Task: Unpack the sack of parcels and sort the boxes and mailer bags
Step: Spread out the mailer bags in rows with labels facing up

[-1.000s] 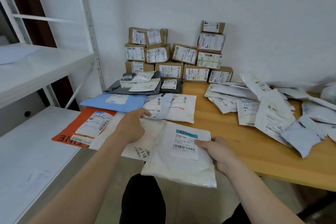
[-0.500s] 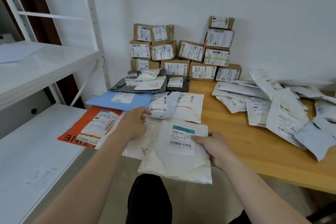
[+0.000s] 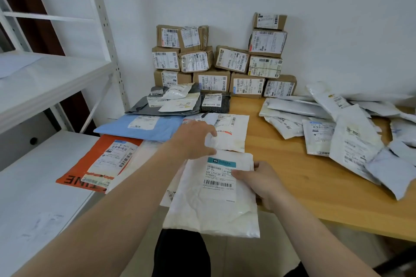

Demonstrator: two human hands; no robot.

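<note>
Mailer [image 3: 211, 204] sits half overhanging the near edge of the table [image 3: 292, 164], pinched at its right side by your right hand [image 3: 261, 183], thumb on the label [image 3: 217, 174]. Your left hand [image 3: 193, 139] lies bent-fingered on another bag [image 3: 231, 135]; whether it grips, I cannot tell. Read the label, then lay it flat beside that bag, clear of the boxes [image 3: 231, 58].

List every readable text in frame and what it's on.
"642 L714-00 472": label on the white mailer bag held by the right hand.
"2008", upside down: small grey parcel in front of the boxes.
"INE", upside down, the rest hidden: orange mailer.
All other labels: too small or blurred to read.
</note>
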